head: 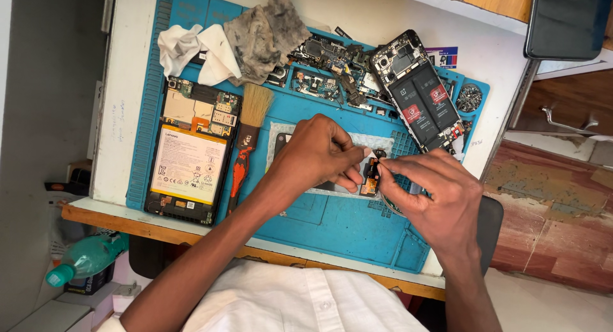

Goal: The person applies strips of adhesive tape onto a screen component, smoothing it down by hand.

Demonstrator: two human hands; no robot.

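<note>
Two hands meeting mid-mat, left hand and right hand fingers pinched on a small circuit board, blue mat bare toward the counter edge, opened tablet far left

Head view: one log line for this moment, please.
left hand: pinching small circuit part | right hand: pinching same part | over blue mat | brush, opened tablet left

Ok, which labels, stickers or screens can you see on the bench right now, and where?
Tablet battery label: left on the blue mat, pale rectangle with small dark marks.
Phone battery stickers: two red squares on the black battery, upper right.
Card: beside the phone, white, blue and pink.
Dark screen: top right corner.
</note>
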